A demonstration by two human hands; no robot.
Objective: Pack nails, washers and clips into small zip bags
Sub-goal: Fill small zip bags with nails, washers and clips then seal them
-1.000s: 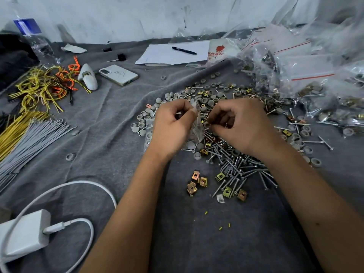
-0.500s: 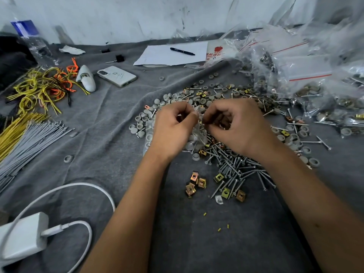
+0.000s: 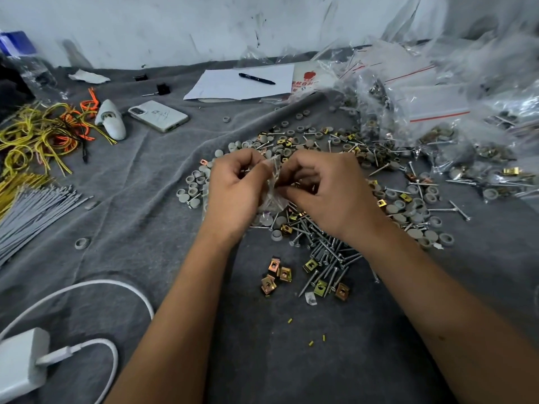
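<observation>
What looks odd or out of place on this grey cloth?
A few stray bits: one grey washer lies alone, far left of the main pile, and tiny yellow scraps are scattered near the front. The phone shows scribble-like marks, possibly cracks.

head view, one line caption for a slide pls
Left hand and right hand pinch a small clear zip bag above scattered silver nails on grey cloth.
</observation>
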